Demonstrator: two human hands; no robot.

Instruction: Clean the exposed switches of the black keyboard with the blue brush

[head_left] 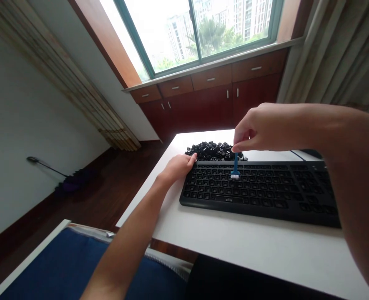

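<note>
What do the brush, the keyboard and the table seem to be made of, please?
The brush: probably smooth plastic, evenly blue, with pale, perhaps nylon bristles.
The keyboard: likely plastic, black with a dull, moulded-looking frame.
The table: perhaps laminate, its white top smooth and grainless.

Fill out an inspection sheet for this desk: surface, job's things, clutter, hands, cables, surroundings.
Surface: white tabletop, under the keyboard.
Job's things: black keyboard, key sockets exposed; blue brush, pale bristles down at the keys area.
Clutter: heap of loose black pieces, apparently keycaps, behind the keyboard.
Hands: right hand pinches the brush handle; left hand at the keyboard's far left corner, grip unclear.
Cables: thin dark cord behind the keyboard, ends not traceable.
Surroundings: window, reddish-brown cabinets, curtain either side.
</note>
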